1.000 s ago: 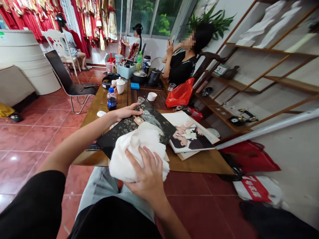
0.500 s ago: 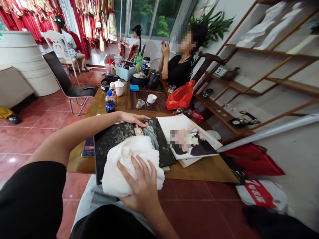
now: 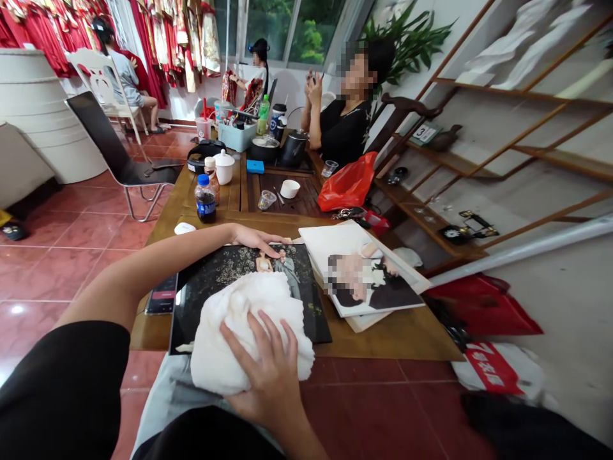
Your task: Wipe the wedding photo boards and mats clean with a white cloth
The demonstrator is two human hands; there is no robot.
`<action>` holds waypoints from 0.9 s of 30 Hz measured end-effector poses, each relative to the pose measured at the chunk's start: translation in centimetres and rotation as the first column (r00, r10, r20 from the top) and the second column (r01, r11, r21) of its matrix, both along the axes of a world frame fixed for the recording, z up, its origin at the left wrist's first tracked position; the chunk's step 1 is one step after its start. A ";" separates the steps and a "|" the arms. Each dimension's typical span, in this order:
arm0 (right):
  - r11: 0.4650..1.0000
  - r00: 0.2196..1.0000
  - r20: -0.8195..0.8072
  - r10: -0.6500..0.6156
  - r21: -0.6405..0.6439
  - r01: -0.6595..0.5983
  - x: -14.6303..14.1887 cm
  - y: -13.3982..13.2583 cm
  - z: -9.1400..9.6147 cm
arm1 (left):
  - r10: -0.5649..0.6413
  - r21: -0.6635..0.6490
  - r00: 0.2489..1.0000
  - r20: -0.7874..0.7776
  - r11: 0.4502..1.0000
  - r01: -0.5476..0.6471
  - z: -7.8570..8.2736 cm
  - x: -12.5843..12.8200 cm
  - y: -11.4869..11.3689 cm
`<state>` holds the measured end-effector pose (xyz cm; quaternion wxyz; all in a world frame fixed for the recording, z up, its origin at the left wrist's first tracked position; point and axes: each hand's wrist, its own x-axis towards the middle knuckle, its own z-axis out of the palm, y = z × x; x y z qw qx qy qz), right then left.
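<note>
The left hand (image 3: 256,239) rests on the far edge of a photo album (image 3: 249,271), and the right hand (image 3: 265,377) on a towel (image 3: 239,338) atop it. On the counter (image 3: 364,342), a print (image 3: 364,271) lies right of the hands, a phone (image 3: 161,295) left, and a bottle (image 3: 205,199) and cup (image 3: 290,188) beyond.

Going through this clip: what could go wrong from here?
The right hand presses a white cloth onto a black photo board, so rubbing might scuff its print. The board sits at the table's near edge and could slip off. A phone lies right beside it and might get knocked.
</note>
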<state>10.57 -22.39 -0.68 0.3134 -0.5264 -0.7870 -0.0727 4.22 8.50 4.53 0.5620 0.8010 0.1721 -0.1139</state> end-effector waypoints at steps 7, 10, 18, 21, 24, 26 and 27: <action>1.000 1.000 -0.011 -0.020 0.011 0.020 0.1 0.6 -0.4 | 0.025 0.010 1.000 0.010 1.000 -0.025 0.0 0.1 0.2; 0.999 0.999 -0.016 -0.028 0.025 0.029 0.1 0.7 -0.6 | 0.020 0.061 1.000 0.021 0.998 -0.021 -0.3 0.3 0.3; 0.999 1.000 0.017 -0.021 0.040 0.021 0.3 1.0 -0.4 | -0.002 0.260 0.995 0.096 0.965 -0.023 -0.4 0.1 -0.4; 0.999 1.000 0.015 -0.014 0.044 0.013 0.4 1.0 -0.4 | 0.024 0.321 0.993 0.112 0.945 -0.059 -0.2 -0.1 -0.9; 0.998 1.000 0.004 -0.011 0.064 0.011 0.4 1.0 -0.6 | 0.030 0.382 0.990 0.134 0.921 -0.080 0.0 -0.2 -1.6; 0.997 1.000 -0.004 -0.017 0.079 0.017 0.5 1.0 -0.8 | 0.046 0.407 0.987 0.157 0.907 -0.107 -0.1 -0.2 -2.1; 0.996 1.000 -0.006 -0.023 0.083 0.023 0.6 0.9 -0.8 | 0.062 0.416 0.985 0.161 0.901 -0.124 -0.2 -0.2 -2.4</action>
